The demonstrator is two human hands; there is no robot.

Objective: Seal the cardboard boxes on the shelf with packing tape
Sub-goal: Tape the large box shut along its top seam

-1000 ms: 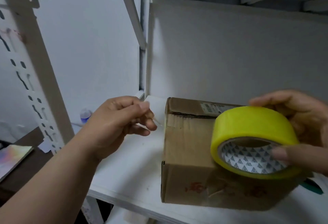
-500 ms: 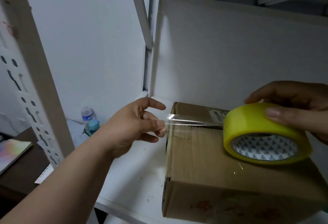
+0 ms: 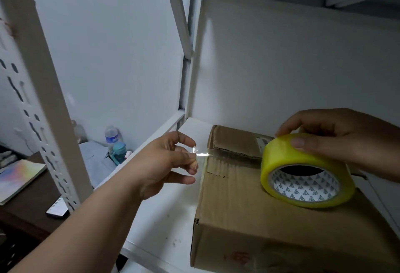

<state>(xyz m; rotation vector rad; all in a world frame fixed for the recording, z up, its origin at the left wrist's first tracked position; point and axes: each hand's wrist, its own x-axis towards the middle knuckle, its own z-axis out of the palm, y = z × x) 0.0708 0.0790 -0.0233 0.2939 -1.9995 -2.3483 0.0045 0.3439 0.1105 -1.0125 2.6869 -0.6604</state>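
Our right hand [image 3: 344, 140] grips the yellow tape roll [image 3: 305, 171] on the cardboard box [image 3: 249, 203]. Our left hand [image 3: 164, 164] pinches the tape's free end [image 3: 200, 154] just left of the box's far-left edge.

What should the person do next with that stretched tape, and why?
Probably lower the left hand and press the tape end onto the cardboard box at its left edge: the strip spans from the yellow tape roll, gripped by the right hand, along the flap seam.

**Both hands engaged**

The left hand [image 3: 166, 162] reaches forward on an outstretched bare forearm, thumb and fingertips pinching a tape end [image 3: 200, 154] (index finger lifted). The right hand [image 3: 337, 140] curls over the tape roll [image 3: 303, 168], gripping it.
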